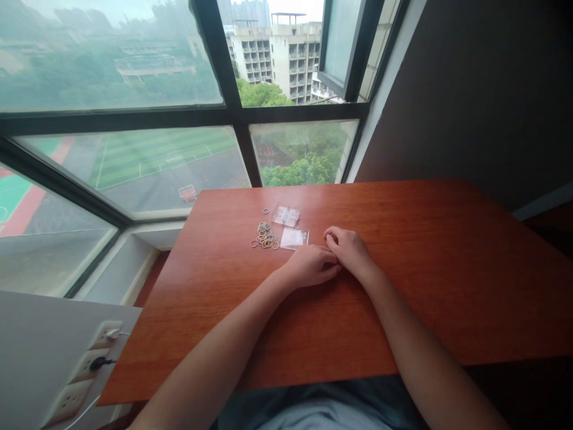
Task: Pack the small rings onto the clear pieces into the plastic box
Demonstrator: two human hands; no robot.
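Observation:
My left hand point(313, 264) rests on the wooden table with its fingers curled in and its back turned up. Right beside it, my right hand point(348, 246) also lies with bent fingers, and the two hands touch or nearly touch. Whatever either might hold is hidden under the fingers. To the left is a pile of metal rings point(265, 237), with a single ring point(265, 211) apart behind it. A clear plastic box point(286, 215) sits behind my hands. In front of that box, close to my left hand, a flat clear case point(294, 238) has something white in it.
The reddish-brown table point(447, 269) has its left edge near the windows and a dark wall point(483, 95) on the right. A window sash point(342, 48) is swung out. Wall sockets point(85, 364) with plugged-in cords are at the lower left.

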